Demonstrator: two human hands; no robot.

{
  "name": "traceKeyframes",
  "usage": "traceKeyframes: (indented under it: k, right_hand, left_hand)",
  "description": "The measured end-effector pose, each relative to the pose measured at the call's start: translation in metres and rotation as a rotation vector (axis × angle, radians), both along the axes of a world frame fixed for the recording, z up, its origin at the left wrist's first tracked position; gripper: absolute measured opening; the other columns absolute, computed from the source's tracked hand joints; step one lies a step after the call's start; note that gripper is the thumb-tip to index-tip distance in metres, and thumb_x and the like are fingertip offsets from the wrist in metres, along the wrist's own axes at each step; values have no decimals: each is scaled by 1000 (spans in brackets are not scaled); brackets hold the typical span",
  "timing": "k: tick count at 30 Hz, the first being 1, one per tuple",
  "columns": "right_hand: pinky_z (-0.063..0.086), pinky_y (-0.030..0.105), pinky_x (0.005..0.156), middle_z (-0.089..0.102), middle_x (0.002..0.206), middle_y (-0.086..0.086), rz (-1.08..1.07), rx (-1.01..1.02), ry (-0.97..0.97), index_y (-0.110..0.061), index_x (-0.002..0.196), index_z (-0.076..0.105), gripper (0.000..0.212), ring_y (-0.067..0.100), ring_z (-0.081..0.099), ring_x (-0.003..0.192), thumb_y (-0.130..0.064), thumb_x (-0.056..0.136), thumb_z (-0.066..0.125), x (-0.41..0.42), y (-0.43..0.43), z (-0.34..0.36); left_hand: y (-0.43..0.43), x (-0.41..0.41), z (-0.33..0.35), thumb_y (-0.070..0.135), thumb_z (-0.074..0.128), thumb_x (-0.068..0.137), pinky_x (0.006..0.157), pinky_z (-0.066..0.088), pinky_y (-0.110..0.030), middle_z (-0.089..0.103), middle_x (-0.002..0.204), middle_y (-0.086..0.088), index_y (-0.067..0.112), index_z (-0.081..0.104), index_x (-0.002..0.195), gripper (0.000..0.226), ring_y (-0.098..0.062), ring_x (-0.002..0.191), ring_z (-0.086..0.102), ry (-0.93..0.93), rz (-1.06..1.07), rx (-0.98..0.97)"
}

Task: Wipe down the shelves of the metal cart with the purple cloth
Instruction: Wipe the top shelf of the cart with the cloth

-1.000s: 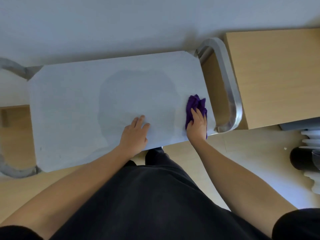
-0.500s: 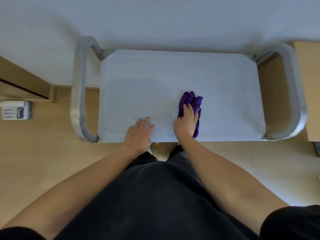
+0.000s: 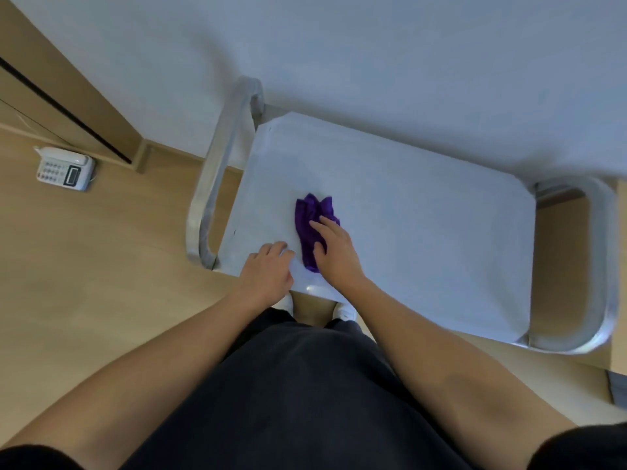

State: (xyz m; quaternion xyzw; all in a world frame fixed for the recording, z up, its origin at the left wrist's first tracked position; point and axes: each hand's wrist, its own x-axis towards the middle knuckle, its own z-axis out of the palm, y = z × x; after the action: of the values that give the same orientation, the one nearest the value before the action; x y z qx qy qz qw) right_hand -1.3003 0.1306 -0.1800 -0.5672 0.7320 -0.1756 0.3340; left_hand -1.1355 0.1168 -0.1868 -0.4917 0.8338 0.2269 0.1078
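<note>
While the right hand (image 3: pixel 334 252) is pressing the purple cloth (image 3: pixel 312 228) flat onto the top shelf (image 3: pixel 424 232) of the metal cart (image 3: pixel 217 184), the cloth is lying toward the shelf's left end, close to the near edge, with its long axis running from that edge away toward the wall (image 3: pixel 373 62); most of it is showing ahead of and to the left of the fingers (image 3: pixel 319 227), which are spread slightly apart and laid flat on the fabric, pinning it rather than gripping it; the right forearm is reaching in diagonally from the lower right, wrist low; the left hand (image 3: pixel 268 269) is resting just beside the cloth on the near edge, fingers together and loosely curled on bare metal, holding nothing, apparently bracing the cart; the right hand is plainly the working one, and judging from the layout, the wide bare stretch of shelf to its right is calling for a sideways sweep; any lower shelves are hidden from this view; a telephone (image 3: pixel 64 168) is sitting on the floor well apart to the left.
</note>
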Motion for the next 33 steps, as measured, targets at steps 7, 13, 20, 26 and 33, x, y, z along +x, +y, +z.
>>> traceKeyframes:
  k: [7, 13, 20, 26, 33]
  right_hand:
    - [46, 31, 101, 57, 131, 8, -273, 156, -89, -12, 132, 54, 35, 22, 57, 115, -13, 98, 45, -51, 18, 6]
    - [51, 29, 83, 64, 100, 2, -276, 322, -289, -10, 133, 50, 47, 16, 61, 93, -31, 92, 60, -36, 3, 3]
    - [40, 14, 74, 60, 99, -6, -247, 204, -312, -19, 108, 58, 18, 9, 58, 90, -22, 90, 63, -47, 10, 5]
    - [52, 31, 81, 61, 109, 5, -44, 163, -60, -12, 110, 54, 18, 22, 61, 93, -15, 92, 56, -56, 18, 10]
    - [51, 31, 80, 48, 121, 9, 77, 212, 103, -24, 145, 37, 50, 26, 59, 92, -14, 97, 46, -65, 23, 16]
  left_hand:
    - [-23, -43, -1, 26, 42, 99, 92, 49, -40, 49, 125, -13, 6, 53, 125, 35, -26, 110, 50, 116, 216, 114]
    - [-21, -58, -6, 25, 50, 98, 83, 48, -30, 50, 119, -11, 14, 54, 118, 23, -21, 93, 56, 312, 456, 203]
    - [-18, -63, -5, 16, 53, 97, 87, 54, -36, 61, 108, -4, 17, 60, 106, 12, -21, 93, 60, 546, 610, 374]
    - [-13, -70, -5, 18, 66, 88, 72, 45, -18, 60, 92, 7, 19, 56, 97, 13, -12, 83, 57, 574, 585, 379]
    - [-18, -77, -3, 16, 78, 79, 70, 43, -19, 61, 89, 3, 21, 40, 113, 51, -9, 83, 60, 592, 727, 514]
